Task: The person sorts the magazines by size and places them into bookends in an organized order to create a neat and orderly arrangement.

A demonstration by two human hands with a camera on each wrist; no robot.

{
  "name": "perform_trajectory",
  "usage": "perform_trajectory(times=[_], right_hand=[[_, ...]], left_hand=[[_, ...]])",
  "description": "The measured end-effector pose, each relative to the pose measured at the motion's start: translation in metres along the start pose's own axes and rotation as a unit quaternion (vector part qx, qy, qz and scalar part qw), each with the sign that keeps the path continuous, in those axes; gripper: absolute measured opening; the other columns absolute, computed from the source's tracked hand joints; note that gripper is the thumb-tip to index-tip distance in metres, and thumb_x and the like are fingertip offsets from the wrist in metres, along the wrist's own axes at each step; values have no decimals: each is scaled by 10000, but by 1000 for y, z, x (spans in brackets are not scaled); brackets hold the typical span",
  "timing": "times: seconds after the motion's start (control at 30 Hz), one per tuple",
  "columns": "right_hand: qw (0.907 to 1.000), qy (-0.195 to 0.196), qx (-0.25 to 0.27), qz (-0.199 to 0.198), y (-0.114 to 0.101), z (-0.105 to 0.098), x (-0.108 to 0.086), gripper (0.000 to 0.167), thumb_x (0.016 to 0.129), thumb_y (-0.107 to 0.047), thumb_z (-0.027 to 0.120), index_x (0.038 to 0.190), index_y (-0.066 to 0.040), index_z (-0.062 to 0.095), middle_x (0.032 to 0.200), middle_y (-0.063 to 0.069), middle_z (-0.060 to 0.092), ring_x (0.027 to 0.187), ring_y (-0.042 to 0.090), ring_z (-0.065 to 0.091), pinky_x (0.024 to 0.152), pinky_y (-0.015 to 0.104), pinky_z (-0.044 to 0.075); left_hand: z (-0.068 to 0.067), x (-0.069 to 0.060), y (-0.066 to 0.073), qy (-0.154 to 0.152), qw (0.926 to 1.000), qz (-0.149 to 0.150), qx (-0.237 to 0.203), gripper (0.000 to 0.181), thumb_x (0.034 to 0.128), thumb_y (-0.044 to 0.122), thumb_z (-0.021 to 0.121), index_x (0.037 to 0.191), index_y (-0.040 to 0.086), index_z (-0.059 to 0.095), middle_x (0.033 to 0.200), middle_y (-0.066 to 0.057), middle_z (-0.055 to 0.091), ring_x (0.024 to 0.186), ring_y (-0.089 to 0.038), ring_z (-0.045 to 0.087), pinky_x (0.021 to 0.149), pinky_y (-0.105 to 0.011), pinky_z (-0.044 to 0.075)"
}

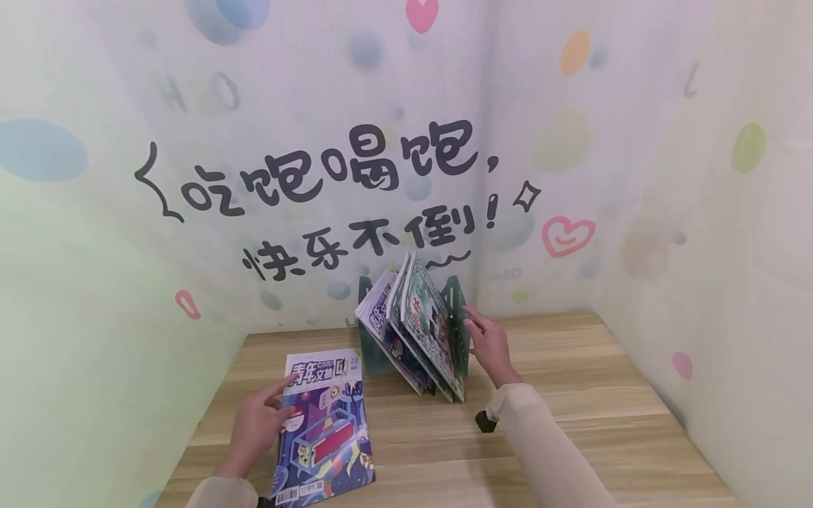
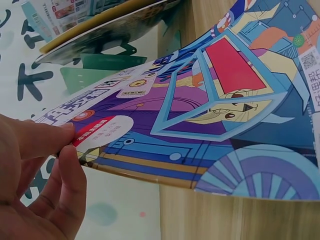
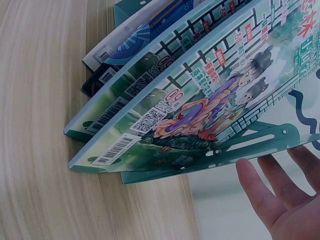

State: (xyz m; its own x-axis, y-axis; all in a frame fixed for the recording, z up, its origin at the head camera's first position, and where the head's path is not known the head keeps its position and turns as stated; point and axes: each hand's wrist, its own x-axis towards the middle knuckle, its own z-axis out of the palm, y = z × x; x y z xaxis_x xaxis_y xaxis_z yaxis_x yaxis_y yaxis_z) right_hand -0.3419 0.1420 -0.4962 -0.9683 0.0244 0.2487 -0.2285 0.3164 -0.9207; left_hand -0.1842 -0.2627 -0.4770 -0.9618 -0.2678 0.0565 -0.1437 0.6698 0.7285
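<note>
My left hand [image 1: 255, 429] pinches the left edge of a purple and blue magazine [image 1: 336, 427] between thumb and fingers. In the left wrist view the magazine [image 2: 240, 115] bows a little, its illustrated cover facing up. My right hand [image 1: 492, 347] is at the right side panel of a dark green bookend [image 1: 464, 331], its fingers [image 3: 262, 195] extended at the panel's edge. Whether every fingertip touches it I cannot tell. Between the bookend's sides several magazines [image 1: 428, 317] stand tilted, green-covered ones [image 3: 200, 105] nearest the right hand and a white and purple one [image 1: 379, 310] at the left.
The rack of magazines stands towards the back of a wooden table [image 1: 571, 395]. Behind it rises a pale wall [image 1: 356, 92] with dark lettering and coloured dots. Another wall [image 1: 718, 282] runs along the right side.
</note>
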Motion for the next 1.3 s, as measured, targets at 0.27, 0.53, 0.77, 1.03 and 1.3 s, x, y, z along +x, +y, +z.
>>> perform_trajectory(times=[0.27, 0.53, 0.77, 1.03, 1.3], right_hand=[[10000, 66, -18, -26, -1, 1, -2, 380, 1008, -245, 535, 1379, -165, 567, 1381, 130, 544, 1149, 329, 579, 628, 331, 600], [10000, 75, 1, -47, -1, 1, -2, 373, 1009, -218, 538, 1375, -153, 569, 1365, 144, 554, 1157, 330, 576, 628, 337, 600], [10000, 47, 52, -55, 0, 1, -2, 374, 1010, -213, 537, 1377, -148, 566, 1372, 148, 547, 1155, 339, 573, 633, 343, 600], [10000, 29, 17, -37, 1, 0, -1, 379, 1008, -240, 538, 1378, -164, 567, 1380, 142, 542, 1151, 340, 573, 650, 368, 601], [9999, 67, 71, -71, 1, 1, 0, 361, 1007, -226, 544, 1364, -187, 584, 1386, 138, 537, 1151, 346, 573, 662, 410, 599]], left_hand=[[-4, -6, 3, 38, 9997, 244, 62, 562, 852, 28, 716, 1367, 215, 586, 955, -110, 645, 750, -217, 569, 524, -275, 511], [-6, -11, 8, 17, 9992, 402, 65, 532, 864, 65, 720, 1352, 237, 600, 930, -97, 634, 778, -223, 562, 512, -270, 486], [-6, -14, 10, 210, 9962, 849, 11, 505, 859, 43, 721, 1322, 221, 628, 912, -75, 676, 835, -239, 585, 517, -240, 469], [-7, -17, 13, 203, 9948, 996, -111, 475, 877, 58, 709, 1323, 200, 628, 935, -75, 664, 858, -238, 578, 543, -237, 506], [-8, -17, 13, 277, 9929, 1143, -182, 442, 877, 86, 716, 1303, 182, 644, 944, -65, 669, 863, -221, 570, 622, -230, 519]])
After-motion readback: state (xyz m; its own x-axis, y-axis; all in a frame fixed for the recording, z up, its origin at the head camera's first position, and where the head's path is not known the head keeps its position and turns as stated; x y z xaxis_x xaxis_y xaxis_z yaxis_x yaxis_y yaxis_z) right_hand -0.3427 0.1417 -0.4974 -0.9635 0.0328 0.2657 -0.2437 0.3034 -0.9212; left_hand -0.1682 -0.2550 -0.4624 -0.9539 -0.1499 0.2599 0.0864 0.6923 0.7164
